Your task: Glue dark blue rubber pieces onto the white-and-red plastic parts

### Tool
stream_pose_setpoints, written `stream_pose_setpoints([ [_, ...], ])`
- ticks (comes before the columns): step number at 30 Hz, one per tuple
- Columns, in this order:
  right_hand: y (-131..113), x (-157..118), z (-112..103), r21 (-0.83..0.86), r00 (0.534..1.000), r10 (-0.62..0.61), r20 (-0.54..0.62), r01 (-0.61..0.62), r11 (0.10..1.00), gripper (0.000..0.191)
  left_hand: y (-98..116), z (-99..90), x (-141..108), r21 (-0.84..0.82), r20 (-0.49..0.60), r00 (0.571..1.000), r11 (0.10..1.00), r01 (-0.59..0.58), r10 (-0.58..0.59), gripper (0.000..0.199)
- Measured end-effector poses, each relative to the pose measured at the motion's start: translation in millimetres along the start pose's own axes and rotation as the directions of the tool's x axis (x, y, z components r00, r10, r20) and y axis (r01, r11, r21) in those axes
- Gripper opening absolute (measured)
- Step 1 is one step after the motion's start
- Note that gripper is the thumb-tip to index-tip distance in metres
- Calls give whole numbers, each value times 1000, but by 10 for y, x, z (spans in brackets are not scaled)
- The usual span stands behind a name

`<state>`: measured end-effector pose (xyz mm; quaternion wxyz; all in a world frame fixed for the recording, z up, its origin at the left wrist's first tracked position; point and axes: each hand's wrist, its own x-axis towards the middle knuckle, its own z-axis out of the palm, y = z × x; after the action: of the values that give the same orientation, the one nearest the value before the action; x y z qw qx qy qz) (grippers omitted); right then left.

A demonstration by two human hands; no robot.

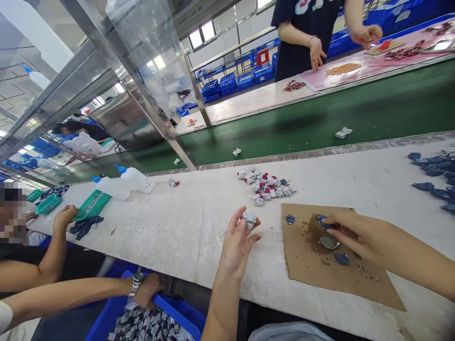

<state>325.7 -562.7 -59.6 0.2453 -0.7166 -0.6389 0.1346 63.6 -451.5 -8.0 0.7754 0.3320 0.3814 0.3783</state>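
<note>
My left hand [237, 246] is raised above the table, its fingertips closed around a small grey-white block-shaped piece [249, 217]. My right hand [355, 232] reaches over a brown cardboard sheet [302, 265] and pinches a small dark blue piece [323, 219]. Just below those fingers sits a small round dish [328, 242] with a brown, crumbly stain around it. Two more blue pieces lie on the cardboard, one near its left edge [290, 219] and one below the dish [341, 259]. What the pieces are exactly I cannot tell.
A heap of grey-white and dark red pieces [266, 185] lies beyond my hands; blue pieces [432, 168] lie far right. A green conveyor belt [284, 132] runs behind. At left, a co-worker's hand [151, 289] rests at a blue crate [177, 310]. Another person works across the belt.
</note>
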Motion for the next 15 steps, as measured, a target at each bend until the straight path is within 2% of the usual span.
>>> stream_pose_setpoints([
  [2, -199, 31, -142, 186, 997, 69, -19, -65, 980, 41, -24, 48, -55, -92, 7, 1000, 995, 28, -27, 47],
  [4, -457, 58, -246, 399, 988, 155, -4, -141, 906, 48, -43, 116, -106, -162, 0, 998, 984, 68, -69, 44],
  [7, -816, 69, -263, 577, 979, 201, -22, -151, 802, 48, -66, 233, -183, -259, -44, 991, 960, 109, -124, 46],
  [11, -1093, 48, -134, 608, 980, 142, -137, -30, 793, 41, -95, 335, -274, -355, -124, 979, 929, 110, -163, 47],
  [15, -1212, 43, -93, 582, 979, 73, -192, 53, 812, 33, -91, 363, -343, -303, -74, 990, 948, 95, -123, 41],
])
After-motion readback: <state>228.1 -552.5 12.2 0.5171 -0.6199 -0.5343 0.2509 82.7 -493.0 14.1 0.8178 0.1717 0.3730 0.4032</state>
